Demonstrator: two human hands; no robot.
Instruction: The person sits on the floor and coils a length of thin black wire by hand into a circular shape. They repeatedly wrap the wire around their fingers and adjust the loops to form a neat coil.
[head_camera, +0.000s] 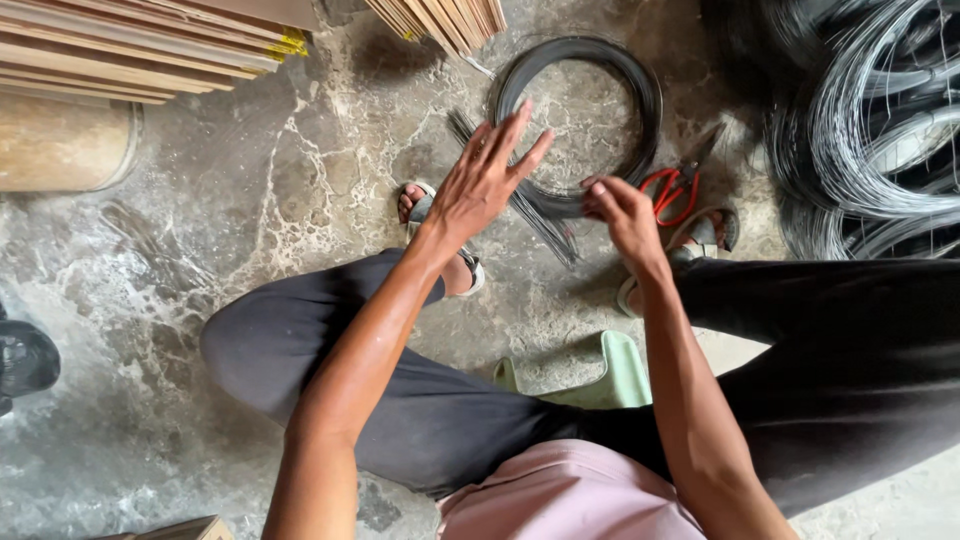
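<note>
Seated view over my knees. My right hand (622, 215) pinches the near end of a bundle of cut wires (530, 205) lying across the floor (250, 200) before the wire coil (580, 110); my left hand (485, 180) hovers above it, fingers spread, gripping nothing. Step in hand, as I judge — gathering the strands; next calls for closing the left hand round them. Red-handled cutters (675, 190) lie just beside.

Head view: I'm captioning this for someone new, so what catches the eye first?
The two hands at centre: the left hand spread open, the right hand pinching a dark wire coil lying on the mottled floor. Red-handled cutters lie beside it, and big wire bundles fill the right.
</note>
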